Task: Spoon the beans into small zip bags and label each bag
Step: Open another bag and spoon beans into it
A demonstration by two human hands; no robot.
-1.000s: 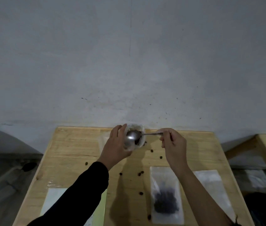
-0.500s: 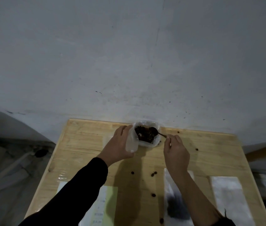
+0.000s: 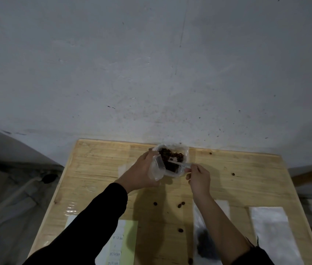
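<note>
A clear plastic container (image 3: 159,170) of dark beans (image 3: 172,158) stands at the far edge of the wooden table (image 3: 97,169). My left hand (image 3: 139,174) grips its left side and tilts it toward me. My right hand (image 3: 199,177) pinches the handle of a metal spoon (image 3: 180,163) whose bowl is down among the beans. Under my right forearm lies a small zip bag (image 3: 206,243) holding a dark heap of beans. A second, empty-looking zip bag (image 3: 273,232) lies flat to its right.
Loose beans (image 3: 181,204) are scattered over the table's middle. A label sheet (image 3: 120,243) with handwriting, on a green backing, lies near the front left, partly under my left sleeve. A grey wall stands right behind the table. Another wooden surface shows at the far right.
The spoon went from held over the container's mouth to dipped into the beans. My left hand tilted the container toward me. The camera view shifted, so the table sits lower right.
</note>
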